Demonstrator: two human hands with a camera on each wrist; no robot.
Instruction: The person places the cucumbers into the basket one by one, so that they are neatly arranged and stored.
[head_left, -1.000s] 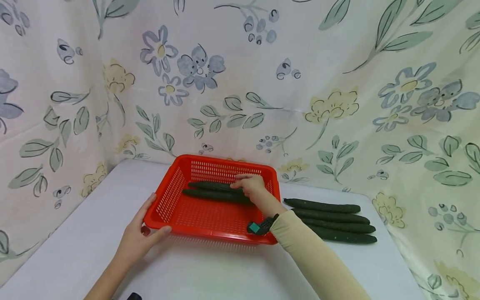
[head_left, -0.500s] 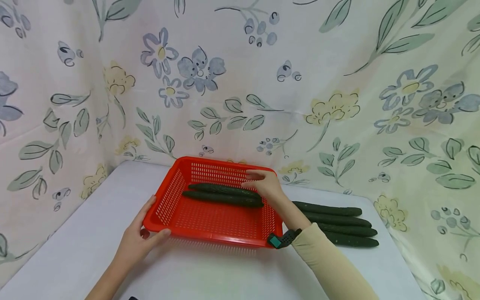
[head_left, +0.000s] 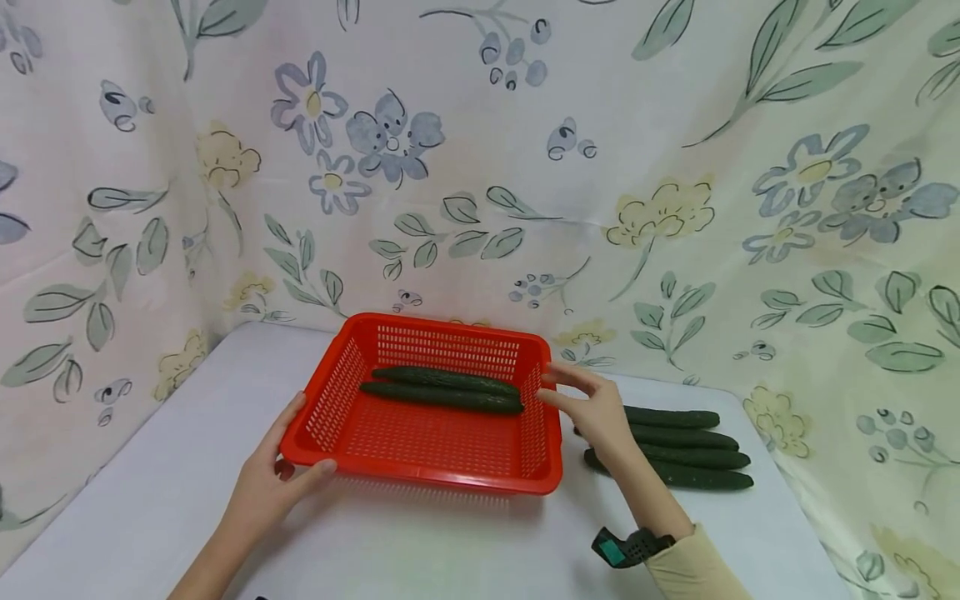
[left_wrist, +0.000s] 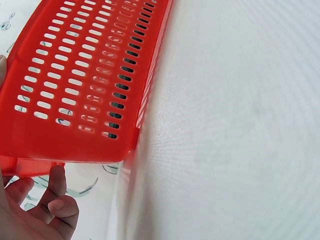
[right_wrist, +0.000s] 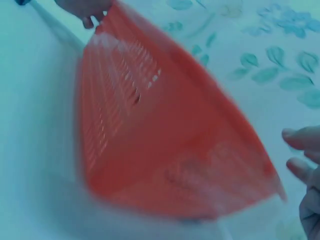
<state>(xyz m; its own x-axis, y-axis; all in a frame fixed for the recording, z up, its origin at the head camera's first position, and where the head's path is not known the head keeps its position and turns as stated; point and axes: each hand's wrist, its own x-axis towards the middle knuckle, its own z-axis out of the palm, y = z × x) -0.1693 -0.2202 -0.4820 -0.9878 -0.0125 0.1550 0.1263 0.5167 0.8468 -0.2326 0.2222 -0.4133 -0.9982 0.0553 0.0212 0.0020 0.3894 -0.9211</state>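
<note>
My left hand [head_left: 262, 479] grips the near left corner of a red plastic basket [head_left: 420, 473], thumb on the near rim. In the left wrist view its fingers [left_wrist: 57, 182] curl beside the perforated basket wall. Two dark green cucumbers [head_left: 442, 397] lie side by side along the far half of the basket floor. My right hand [head_left: 596, 412] holds nothing; its thumb and fingers are parted beside the basket's right rim. Several more cucumbers [head_left: 697, 458] lie in a row on the table, partly hidden behind that hand and forearm.
A white-covered table [head_left: 420, 550] bears the basket and the loose cucumbers. Behind and at both sides hangs a floral curtain [head_left: 465, 150], close to the basket's far rim. A black band with a green square [head_left: 630, 548] is on the right wrist.
The right hand has left the cucumbers inside the basket and moved right, past the right rim toward the row on the table. The left hand keeps its place on the basket corner.
</note>
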